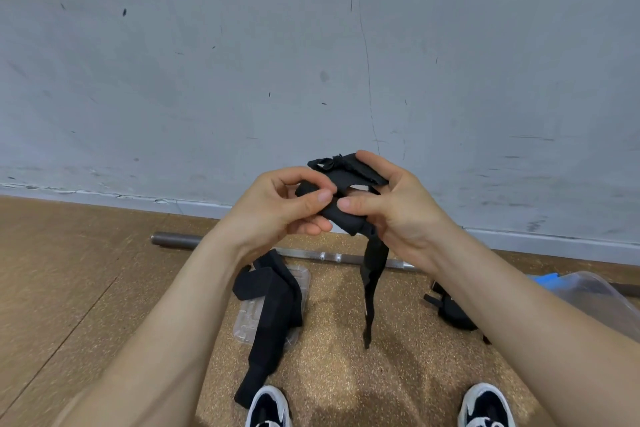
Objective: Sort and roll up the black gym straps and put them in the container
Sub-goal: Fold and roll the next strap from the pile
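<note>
Both hands hold one black gym strap up in front of the wall. My left hand pinches its rolled end between thumb and fingers. My right hand grips the padded part, and the strap's loose tail hangs down toward the floor. A second black strap lies unrolled on the floor, draped over a clear plastic lid. Another black strap lies at the right, partly hidden behind my right forearm. A clear container sits at the far right.
A steel barbell lies along the foot of the grey wall. The floor is brown cork. My two shoes show at the bottom edge. Something blue sits by the container.
</note>
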Demonstrator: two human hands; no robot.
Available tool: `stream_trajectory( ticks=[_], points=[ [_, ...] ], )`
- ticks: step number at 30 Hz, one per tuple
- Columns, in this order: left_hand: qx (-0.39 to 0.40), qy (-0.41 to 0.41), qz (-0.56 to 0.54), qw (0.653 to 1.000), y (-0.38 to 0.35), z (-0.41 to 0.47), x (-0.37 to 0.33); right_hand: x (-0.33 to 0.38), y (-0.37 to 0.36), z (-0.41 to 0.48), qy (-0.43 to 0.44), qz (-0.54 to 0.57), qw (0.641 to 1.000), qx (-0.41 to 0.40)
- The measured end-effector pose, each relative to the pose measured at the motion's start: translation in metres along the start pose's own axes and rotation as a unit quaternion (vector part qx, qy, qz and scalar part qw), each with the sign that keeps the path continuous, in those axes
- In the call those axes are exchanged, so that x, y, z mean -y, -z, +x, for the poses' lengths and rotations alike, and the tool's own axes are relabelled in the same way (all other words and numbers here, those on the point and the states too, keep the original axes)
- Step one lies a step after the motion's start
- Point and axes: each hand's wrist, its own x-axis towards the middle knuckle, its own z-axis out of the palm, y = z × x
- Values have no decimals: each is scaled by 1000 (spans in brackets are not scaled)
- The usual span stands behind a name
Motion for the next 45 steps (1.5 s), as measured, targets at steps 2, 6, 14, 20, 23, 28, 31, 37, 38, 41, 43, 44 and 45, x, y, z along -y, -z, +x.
stream_trajectory(
  ticks=[2, 6, 14, 20, 23, 28, 31, 37, 38, 41, 43, 44, 45],
  points=[
    [52, 7, -42, 998, 8, -3, -2, 3, 3, 1, -19, 29, 999, 9],
    [26, -3, -40, 999, 8, -2, -1, 1, 3, 1, -45, 58, 997, 14],
    [-40, -16, 0, 999, 1, 4, 7, -4, 0, 2, 6, 29, 999, -13],
    [-94, -24, 11, 995, -1, 6, 6, -4, -2, 1, 24, 47, 998, -36],
    [-76, -24, 23, 997, -1, 4, 6, -4, -2, 0, 20, 63, 998, -24],
    [-58, -12, 32, 998, -7, 2, 5, -8, -5, -2, 7, 63, 998, -9],
    [-77, -14, 51, 996, -5, 3, 2, -6, -4, 0, 2, 51, 998, -24],
    [-85, -11, 92, 992, -5, 1, -2, -7, -3, -1, -23, 38, 999, 1],
    [-87, -8, 92, 992, -5, 1, -2, -6, -3, -1, -28, 36, 999, 7],
    [-90, -1, 95, 991, -5, 2, 0, -7, -2, 0, -43, 31, 998, 25],
    [-78, 5, 83, 993, -3, 0, 0, -6, -3, 2, -52, 28, 998, 34],
    [-59, 9, 61, 996, 0, -1, 0, -5, -2, 4, -53, 28, 997, 40],
    [-27, 13, 27, 999, 4, -2, -1, -3, -1, 4, -51, 28, 997, 47]
  ],
)
